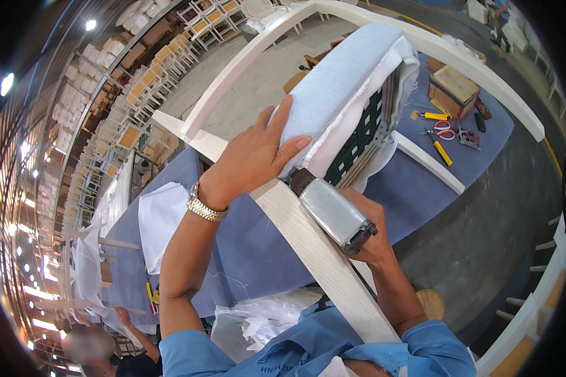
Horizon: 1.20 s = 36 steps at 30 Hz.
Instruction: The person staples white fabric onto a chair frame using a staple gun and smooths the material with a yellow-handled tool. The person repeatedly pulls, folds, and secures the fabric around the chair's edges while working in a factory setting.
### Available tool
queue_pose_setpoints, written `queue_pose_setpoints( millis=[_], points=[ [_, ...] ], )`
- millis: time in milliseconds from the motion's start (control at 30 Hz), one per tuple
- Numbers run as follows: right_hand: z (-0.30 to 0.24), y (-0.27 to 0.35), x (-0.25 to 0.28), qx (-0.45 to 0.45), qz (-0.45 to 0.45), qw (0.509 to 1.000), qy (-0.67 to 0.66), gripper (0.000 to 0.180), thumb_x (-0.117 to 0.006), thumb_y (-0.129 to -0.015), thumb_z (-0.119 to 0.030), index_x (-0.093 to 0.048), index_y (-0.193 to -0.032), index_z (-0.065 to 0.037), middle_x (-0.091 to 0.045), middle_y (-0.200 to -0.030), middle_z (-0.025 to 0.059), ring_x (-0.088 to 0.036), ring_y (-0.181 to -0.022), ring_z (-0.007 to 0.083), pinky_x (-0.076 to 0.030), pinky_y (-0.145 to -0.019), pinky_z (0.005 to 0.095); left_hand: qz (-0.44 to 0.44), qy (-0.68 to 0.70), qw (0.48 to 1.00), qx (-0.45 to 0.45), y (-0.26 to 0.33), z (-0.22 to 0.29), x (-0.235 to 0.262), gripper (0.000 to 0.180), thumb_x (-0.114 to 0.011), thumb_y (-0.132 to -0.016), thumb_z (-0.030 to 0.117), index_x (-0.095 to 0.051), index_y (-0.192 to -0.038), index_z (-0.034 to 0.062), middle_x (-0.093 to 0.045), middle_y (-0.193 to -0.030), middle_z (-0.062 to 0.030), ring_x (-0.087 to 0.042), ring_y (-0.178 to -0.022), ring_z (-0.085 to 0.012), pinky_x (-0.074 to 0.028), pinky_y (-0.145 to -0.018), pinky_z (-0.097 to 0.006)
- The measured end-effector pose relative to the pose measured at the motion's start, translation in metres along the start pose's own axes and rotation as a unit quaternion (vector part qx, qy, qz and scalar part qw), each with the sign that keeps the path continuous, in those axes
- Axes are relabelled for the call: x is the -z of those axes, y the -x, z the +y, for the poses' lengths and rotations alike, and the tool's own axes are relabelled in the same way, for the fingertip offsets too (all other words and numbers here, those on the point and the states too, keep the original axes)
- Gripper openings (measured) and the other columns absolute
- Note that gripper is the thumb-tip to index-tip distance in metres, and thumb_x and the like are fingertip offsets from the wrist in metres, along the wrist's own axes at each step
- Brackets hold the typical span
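A pale blue padded chair part (343, 78) lies within a bare whitish wooden chair frame (314, 245). White cloth edging runs along its side, and dark green webbing (361, 135) shows on the underside. My left hand (251, 154) rests on the padding, fingers spread over the blue fabric and thumb on the fabric edge. With my right hand (370, 220) I grip a silver staple gun (334, 212), whose body hides part of my fingers. Its dark nose meets the fabric edge close to the wooden rail, just below my left thumb; the exact contact is hidden.
The blue-covered table (415, 182) carries red-handled scissors (444, 130), yellow-handled tools (442, 152), pliers (468, 138) and a box (453, 88). White cloth (160, 220) and a clear plastic bag (264, 317) lie nearer. Another person's arm (138, 333) shows at lower left; chairs line the back.
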State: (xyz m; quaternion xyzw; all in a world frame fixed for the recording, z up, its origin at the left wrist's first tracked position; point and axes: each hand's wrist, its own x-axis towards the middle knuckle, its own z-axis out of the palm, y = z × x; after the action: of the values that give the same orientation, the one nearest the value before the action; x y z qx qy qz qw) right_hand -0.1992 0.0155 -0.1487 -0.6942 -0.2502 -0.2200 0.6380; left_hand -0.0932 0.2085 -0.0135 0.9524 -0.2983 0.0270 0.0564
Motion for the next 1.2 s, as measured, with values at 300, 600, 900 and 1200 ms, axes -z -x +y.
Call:
queue_pose_setpoints(
  millis=[300,600,900,1200],
  points=[
    [0.004,-0.002,0.002,-0.001,-0.018,0.999,-0.026,0.053,-0.073,-0.075,-0.017,-0.064,-0.123,0.003,-0.071,-0.108,0.0183,-0.072,-0.094,0.0328,-0.054,-0.083,0.0356,0.055,0.003,0.997,-0.049,0.0,-0.007,-0.008,0.079,-0.042,-0.102,0.056,-0.026,-0.155,0.0,-0.044,-0.141,-0.0364,-0.054,-0.122,-0.0505,-0.048,-0.1,-0.048],
    [-0.007,0.0,0.001,-0.073,-0.028,0.997,0.031,0.048,-0.074,-0.071,-0.009,-0.063,-0.117,-0.003,-0.069,-0.099,0.016,-0.069,-0.088,0.0348,-0.054,-0.08,0.0361,0.075,0.004,0.996,-0.053,-0.001,-0.007,-0.016,0.081,-0.041,-0.101,0.061,-0.028,-0.155,0.0016,-0.038,-0.147,-0.0393,-0.05,-0.128,-0.0521,-0.046,-0.105,-0.049],
    [0.005,0.04,0.009,-0.091,0.084,0.992,-0.002,0.039,-0.076,-0.073,-0.005,-0.065,-0.111,-0.003,-0.07,-0.094,0.017,-0.07,-0.083,0.0328,-0.055,-0.076,0.035,0.177,0.055,0.982,0.045,0.016,-0.002,-0.028,0.072,-0.041,-0.102,0.059,-0.048,-0.145,0.0007,-0.05,-0.143,-0.0301,-0.045,-0.137,-0.0436,-0.029,-0.117,-0.049],
    [0.039,0.191,0.127,-0.382,0.007,0.915,0.129,0.032,-0.077,-0.084,-0.024,-0.068,-0.102,0.002,-0.072,-0.093,0.0198,-0.072,-0.088,0.0372,-0.055,-0.077,0.042,0.15,-0.056,0.951,0.265,0.033,0.032,-0.031,0.096,-0.049,-0.089,0.076,-0.05,-0.141,-0.0047,-0.047,-0.147,-0.0305,-0.031,-0.147,-0.0421,-0.016,-0.12,-0.057]
  ],
)
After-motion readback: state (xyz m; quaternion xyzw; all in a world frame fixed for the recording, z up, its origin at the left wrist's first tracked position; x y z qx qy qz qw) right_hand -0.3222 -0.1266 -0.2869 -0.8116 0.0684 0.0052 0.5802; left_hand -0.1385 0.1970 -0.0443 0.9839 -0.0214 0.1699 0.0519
